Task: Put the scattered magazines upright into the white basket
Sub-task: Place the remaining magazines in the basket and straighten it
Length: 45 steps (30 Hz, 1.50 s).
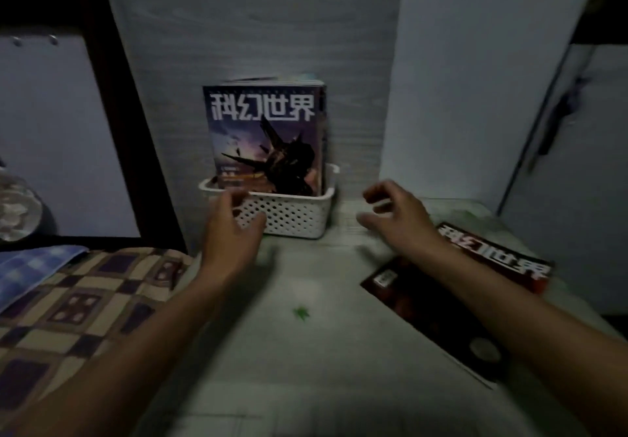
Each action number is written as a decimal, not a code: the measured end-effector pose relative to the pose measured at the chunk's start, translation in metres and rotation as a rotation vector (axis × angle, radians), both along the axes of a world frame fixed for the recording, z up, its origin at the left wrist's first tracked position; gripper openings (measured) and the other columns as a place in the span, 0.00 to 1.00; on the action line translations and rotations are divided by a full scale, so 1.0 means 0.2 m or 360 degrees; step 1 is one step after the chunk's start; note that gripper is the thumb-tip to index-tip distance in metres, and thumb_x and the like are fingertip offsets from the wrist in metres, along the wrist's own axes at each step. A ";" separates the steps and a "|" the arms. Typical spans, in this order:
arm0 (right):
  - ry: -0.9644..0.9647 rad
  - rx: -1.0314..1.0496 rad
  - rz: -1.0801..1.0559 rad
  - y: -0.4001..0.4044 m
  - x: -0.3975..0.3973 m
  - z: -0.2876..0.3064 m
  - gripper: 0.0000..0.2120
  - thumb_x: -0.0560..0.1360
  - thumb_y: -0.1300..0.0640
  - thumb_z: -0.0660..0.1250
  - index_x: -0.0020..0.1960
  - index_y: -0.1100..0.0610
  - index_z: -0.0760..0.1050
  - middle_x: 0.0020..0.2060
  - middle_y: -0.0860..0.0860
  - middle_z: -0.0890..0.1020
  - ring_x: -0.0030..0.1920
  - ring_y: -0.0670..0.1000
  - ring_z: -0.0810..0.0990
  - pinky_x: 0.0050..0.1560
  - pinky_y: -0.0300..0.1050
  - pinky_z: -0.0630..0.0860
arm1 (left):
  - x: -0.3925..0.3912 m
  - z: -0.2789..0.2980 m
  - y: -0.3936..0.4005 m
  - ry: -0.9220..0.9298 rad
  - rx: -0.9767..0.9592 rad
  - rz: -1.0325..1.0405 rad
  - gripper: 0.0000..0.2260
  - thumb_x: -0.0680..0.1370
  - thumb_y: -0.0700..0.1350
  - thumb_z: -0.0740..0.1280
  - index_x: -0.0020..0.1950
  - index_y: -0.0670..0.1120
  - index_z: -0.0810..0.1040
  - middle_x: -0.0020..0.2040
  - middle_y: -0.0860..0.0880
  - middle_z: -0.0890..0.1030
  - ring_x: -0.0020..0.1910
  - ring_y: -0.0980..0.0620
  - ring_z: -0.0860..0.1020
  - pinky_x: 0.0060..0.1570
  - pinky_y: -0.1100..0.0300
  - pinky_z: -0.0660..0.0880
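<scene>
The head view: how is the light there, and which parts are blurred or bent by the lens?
Head view: the light is dim and bluish. Both hands, left and right, are smeared by motion. The red magazine lying flat is also soft, while the upright magazine in the white basket reads clearer. The wide lens bends the dark frame at the left edge.

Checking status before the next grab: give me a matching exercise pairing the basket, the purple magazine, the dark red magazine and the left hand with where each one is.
1 white basket
2 purple magazine
3 dark red magazine
4 left hand

A lying flat under the right forearm
B against the back wall
C at the basket's front wall
D upright in the basket

Pairs: 1-B, 2-D, 3-A, 4-C
</scene>
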State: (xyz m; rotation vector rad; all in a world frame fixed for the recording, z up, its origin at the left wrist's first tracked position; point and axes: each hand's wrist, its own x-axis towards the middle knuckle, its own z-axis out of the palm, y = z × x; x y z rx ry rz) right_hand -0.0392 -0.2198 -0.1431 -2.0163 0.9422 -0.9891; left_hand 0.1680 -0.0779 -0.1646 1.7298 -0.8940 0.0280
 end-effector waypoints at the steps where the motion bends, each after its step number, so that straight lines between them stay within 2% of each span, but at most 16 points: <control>1: 0.0000 0.0065 -0.0048 0.01 -0.15 -0.06 0.12 0.71 0.58 0.75 0.51 0.52 0.76 0.47 0.46 0.81 0.43 0.44 0.79 0.41 0.38 0.77 | -0.09 -0.04 0.03 -0.0032 0.0133 -0.0123 0.17 0.75 0.43 0.72 0.62 0.50 0.73 0.59 0.50 0.77 0.54 0.53 0.76 0.49 0.61 0.74; 4: 0.0273 0.0047 -0.0490 -0.01 -0.58 -0.13 0.14 0.72 0.57 0.73 0.57 0.56 0.76 0.55 0.56 0.82 0.51 0.53 0.81 0.51 0.41 0.75 | -0.39 -0.07 0.05 0.0060 0.0526 -0.0573 0.15 0.75 0.48 0.72 0.58 0.57 0.73 0.56 0.53 0.77 0.49 0.58 0.76 0.38 0.67 0.74; 7: 0.1037 -0.0131 -0.0664 -0.02 -0.83 -0.22 0.25 0.76 0.43 0.65 0.67 0.56 0.70 0.66 0.59 0.75 0.66 0.60 0.73 0.63 0.52 0.71 | -0.63 -0.09 -0.05 -0.0333 0.0904 -0.0701 0.23 0.73 0.57 0.69 0.66 0.53 0.71 0.63 0.48 0.77 0.59 0.50 0.75 0.58 0.52 0.75; 10: 0.1346 -0.0140 -0.0564 0.07 -0.91 -0.35 0.29 0.80 0.38 0.49 0.77 0.51 0.58 0.77 0.58 0.61 0.77 0.61 0.56 0.74 0.57 0.57 | -0.81 -0.08 -0.14 -0.0477 0.1089 -0.0549 0.27 0.73 0.61 0.66 0.67 0.48 0.71 0.63 0.45 0.77 0.62 0.44 0.73 0.59 0.52 0.73; 12: 0.1334 -0.0138 -0.0434 0.11 -0.92 -0.39 0.28 0.81 0.39 0.45 0.79 0.48 0.51 0.80 0.56 0.53 0.79 0.59 0.48 0.76 0.56 0.51 | -0.83 -0.05 -0.17 -0.0254 0.1156 -0.0399 0.24 0.71 0.60 0.69 0.59 0.46 0.76 0.56 0.45 0.81 0.54 0.45 0.78 0.48 0.56 0.74; 15: 0.1314 -0.0178 -0.0294 0.16 -0.97 -0.39 0.28 0.81 0.38 0.42 0.79 0.45 0.48 0.80 0.53 0.49 0.79 0.55 0.44 0.77 0.54 0.48 | -0.81 0.00 -0.15 0.0550 0.1060 -0.0642 0.14 0.72 0.50 0.73 0.48 0.39 0.81 0.42 0.45 0.83 0.36 0.49 0.80 0.38 0.58 0.75; 18: 0.1229 -0.0262 -0.0206 0.20 -1.00 -0.37 0.28 0.81 0.38 0.45 0.79 0.44 0.49 0.80 0.51 0.51 0.79 0.54 0.47 0.75 0.53 0.52 | -0.87 0.00 -0.09 0.0831 0.0881 -0.0913 0.03 0.77 0.40 0.68 0.49 0.42 0.79 0.42 0.43 0.83 0.31 0.51 0.81 0.30 0.61 0.77; 20: 0.0917 -0.0280 -0.0191 0.23 -1.00 -0.32 0.29 0.79 0.40 0.56 0.77 0.45 0.53 0.77 0.49 0.60 0.75 0.53 0.60 0.70 0.51 0.62 | -0.91 -0.05 -0.04 0.0729 0.0625 -0.0880 0.05 0.78 0.38 0.67 0.46 0.47 0.78 0.42 0.48 0.83 0.35 0.56 0.80 0.33 0.66 0.76; 23: 0.0319 0.0079 -0.0546 0.27 -1.00 -0.22 0.37 0.70 0.42 0.73 0.73 0.49 0.61 0.65 0.50 0.74 0.63 0.55 0.75 0.59 0.51 0.72 | -0.87 -0.11 0.06 0.0755 0.0212 -0.1033 0.05 0.78 0.38 0.66 0.48 0.47 0.79 0.43 0.48 0.84 0.42 0.52 0.81 0.42 0.61 0.76; 26: -0.0134 0.0571 -0.0386 0.27 -0.90 -0.09 0.23 0.71 0.47 0.73 0.62 0.57 0.76 0.44 0.46 0.87 0.46 0.51 0.86 0.48 0.47 0.79 | -0.74 -0.09 0.17 0.0817 -0.0035 -0.1113 0.07 0.77 0.41 0.68 0.54 0.49 0.79 0.49 0.47 0.86 0.49 0.49 0.84 0.47 0.59 0.79; 28: -0.0326 0.0557 -0.0169 0.30 -0.76 0.01 0.08 0.76 0.56 0.70 0.55 0.54 0.80 0.38 0.45 0.88 0.38 0.47 0.86 0.38 0.41 0.81 | -0.63 -0.06 0.22 0.0772 -0.0049 -0.1003 0.08 0.77 0.39 0.69 0.53 0.49 0.80 0.49 0.47 0.86 0.49 0.48 0.84 0.45 0.59 0.80; 31: -0.0243 0.0212 -0.0108 0.32 -0.54 0.13 0.07 0.79 0.56 0.64 0.50 0.45 0.78 0.37 0.46 0.87 0.35 0.51 0.85 0.39 0.55 0.83 | -0.46 0.02 0.26 0.0442 0.0057 -0.0662 0.10 0.76 0.36 0.71 0.46 0.52 0.84 0.42 0.49 0.87 0.44 0.49 0.84 0.41 0.58 0.80; 34: -0.0261 -0.0015 -0.0001 0.32 -0.29 0.29 0.08 0.79 0.52 0.62 0.51 0.41 0.78 0.38 0.47 0.86 0.35 0.53 0.84 0.42 0.61 0.83 | -0.28 0.19 0.29 0.0161 -0.0072 -0.0382 0.12 0.76 0.37 0.71 0.44 0.55 0.82 0.34 0.57 0.84 0.35 0.63 0.81 0.36 0.67 0.78; 37: -0.0399 -0.0267 0.0039 0.28 -0.05 0.50 0.08 0.76 0.48 0.64 0.52 0.44 0.79 0.40 0.47 0.86 0.39 0.51 0.84 0.43 0.60 0.82 | -0.07 0.40 0.28 -0.0110 -0.0214 -0.0104 0.10 0.76 0.43 0.71 0.49 0.60 0.79 0.41 0.63 0.80 0.36 0.70 0.78 0.33 0.73 0.72; 40: -0.0487 -0.0302 0.0021 0.22 0.19 0.63 0.08 0.75 0.49 0.68 0.48 0.51 0.83 0.39 0.47 0.86 0.40 0.50 0.85 0.45 0.57 0.83 | 0.15 0.50 0.22 -0.0174 -0.0240 0.0076 0.09 0.77 0.45 0.70 0.57 0.52 0.80 0.46 0.55 0.82 0.41 0.60 0.81 0.40 0.64 0.77; 45: -0.0324 -0.0363 -0.0022 0.04 0.48 0.56 0.08 0.77 0.51 0.67 0.48 0.53 0.83 0.40 0.49 0.86 0.41 0.50 0.84 0.46 0.50 0.81 | 0.46 0.47 0.03 -0.0354 -0.0029 0.0093 0.06 0.78 0.43 0.69 0.51 0.54 0.79 0.43 0.58 0.78 0.39 0.63 0.76 0.33 0.69 0.67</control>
